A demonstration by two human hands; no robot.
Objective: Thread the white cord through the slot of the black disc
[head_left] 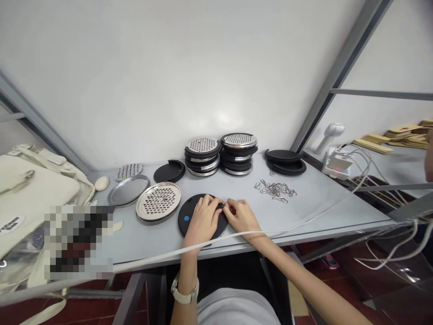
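A round black disc [186, 209] with a blue dot lies at the table's front edge. My left hand [204, 216] rests over it, its fingers bent together at the right part of the rim. At that same rim, my right hand [242, 216] is closed in a pinch beside the left fingertips; a small dark or shiny bit shows there, too hidden to name. Left of the disc sits a round metal grater plate [158, 201] with rows of holes. Small metal hooks [278, 189] lie in a loose pile to the right, apart from both hands.
Two stacks of black-rimmed graters [202, 158] stand against the wall. Further black discs [284, 161] lie at the back right. Plain metal plates [129, 190] are at left, near a cream bag [40, 180]. A white cable [297, 225] crosses in front of the table.
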